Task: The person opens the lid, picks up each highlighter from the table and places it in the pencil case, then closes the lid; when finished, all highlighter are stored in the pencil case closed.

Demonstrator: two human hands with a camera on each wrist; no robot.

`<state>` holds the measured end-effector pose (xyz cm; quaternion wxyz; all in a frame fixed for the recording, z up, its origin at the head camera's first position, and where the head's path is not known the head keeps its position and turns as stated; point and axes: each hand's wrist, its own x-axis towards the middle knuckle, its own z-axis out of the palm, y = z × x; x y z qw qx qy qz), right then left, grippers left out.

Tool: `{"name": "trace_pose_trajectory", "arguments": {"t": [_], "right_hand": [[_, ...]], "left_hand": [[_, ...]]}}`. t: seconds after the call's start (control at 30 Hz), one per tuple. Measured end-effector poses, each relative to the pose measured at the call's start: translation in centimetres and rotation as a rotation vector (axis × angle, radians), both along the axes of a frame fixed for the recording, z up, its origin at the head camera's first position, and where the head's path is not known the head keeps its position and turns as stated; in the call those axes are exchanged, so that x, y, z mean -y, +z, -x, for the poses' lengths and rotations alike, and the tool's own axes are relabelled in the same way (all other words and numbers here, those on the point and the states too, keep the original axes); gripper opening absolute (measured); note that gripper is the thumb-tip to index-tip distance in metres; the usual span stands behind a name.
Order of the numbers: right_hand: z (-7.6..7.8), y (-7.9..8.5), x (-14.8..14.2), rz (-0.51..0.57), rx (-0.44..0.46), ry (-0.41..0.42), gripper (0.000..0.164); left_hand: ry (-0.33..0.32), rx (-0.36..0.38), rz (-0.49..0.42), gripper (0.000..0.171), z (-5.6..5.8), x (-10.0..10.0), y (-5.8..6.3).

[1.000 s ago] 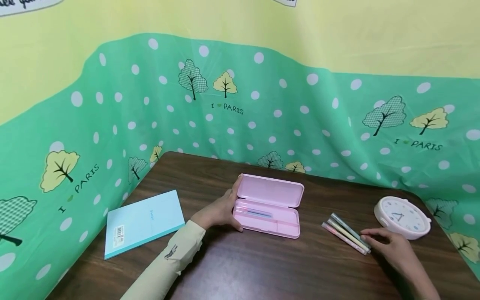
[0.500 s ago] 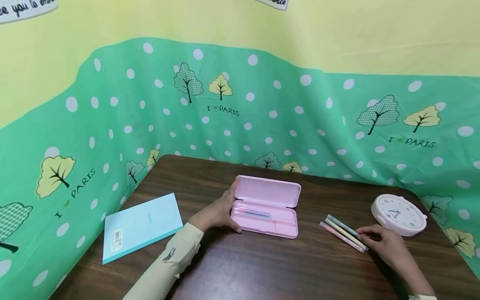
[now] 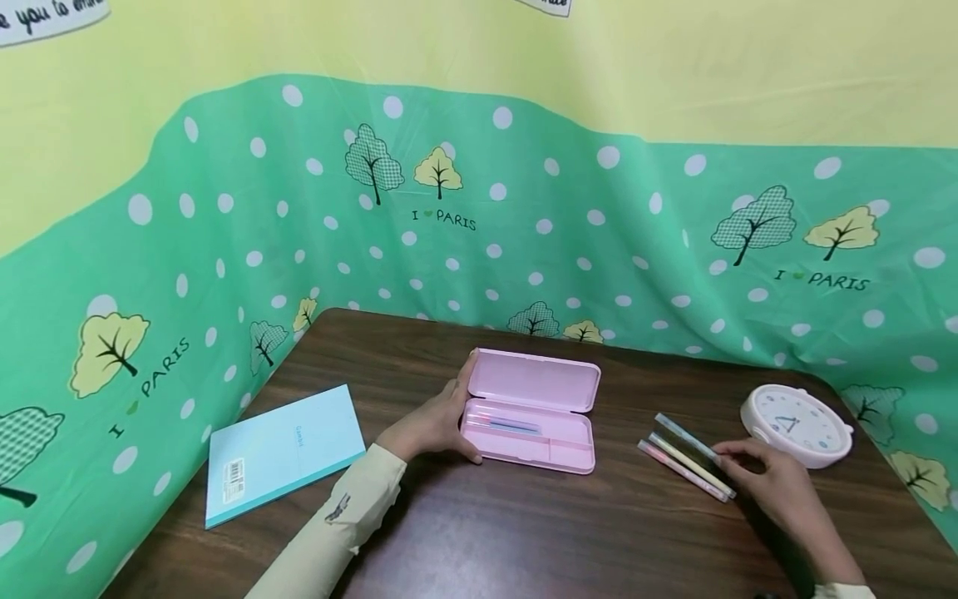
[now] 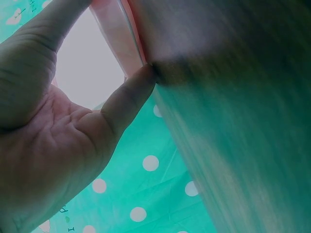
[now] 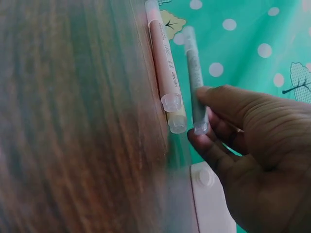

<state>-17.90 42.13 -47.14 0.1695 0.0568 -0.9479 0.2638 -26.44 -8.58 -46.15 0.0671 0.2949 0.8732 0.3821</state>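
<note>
On the table lies an open pink pencil case, with slim pens in its long compartment. My left hand holds the case's left end, one finger up at the lid and the thumb at the front corner. The left wrist view shows this hand spanning the case's edge. My right hand pinches a grey-blue marker near one end. In the right wrist view this marker is apart from the pink marker and the yellow marker, which lie side by side.
A white round alarm clock stands just behind my right hand. To the left lies a light blue notebook with a barcode label. A green and yellow patterned curtain hangs along the back and left of the brown table.
The grey-blue marker, earlier lying against the other two, has been raised and separated from them by my right hand. My left hand stays at the pencil case. The head view has shifted slightly.
</note>
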Motion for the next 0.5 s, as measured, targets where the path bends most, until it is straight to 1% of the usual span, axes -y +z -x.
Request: {"name": "trace_pose_trajectory", "arguments": {"t": [0.03,0.1,0.13,0.23,0.27,0.37,0.5], "right_hand": [[0.0,0.1,0.2,0.014,0.007,0.003,0.009],[0.1,0.4,0.7,0.043,0.029,0.014,0.009],[0.2,0.5,1.0,0.057,0.039,0.020,0.009],[0.4,0.8,2.2,0.085,0.066,0.045,0.009],[0.5,0.9,2.6,0.085,0.069,0.053,0.009],[0.9,1.1,4.0,0.090,0.048,0.089,0.011],[1.7,1.3,6.0,0.090,0.012,0.146,0.015]], "left_hand": [[-0.005,-0.019,0.003,0.164,0.3,0.2,-0.6],[-0.002,-0.013,0.004,0.164,0.3,0.3,-0.6],[0.003,0.007,-0.006,0.164,-0.1,0.2,-0.1],[0.013,0.022,0.007,0.163,-0.1,0.1,0.1],[0.022,0.044,0.006,0.163,-0.5,-0.1,0.7],[0.028,0.041,0.029,0.162,-0.6,-0.2,0.9],[0.029,0.044,0.035,0.162,-0.6,-0.4,1.0]]}}
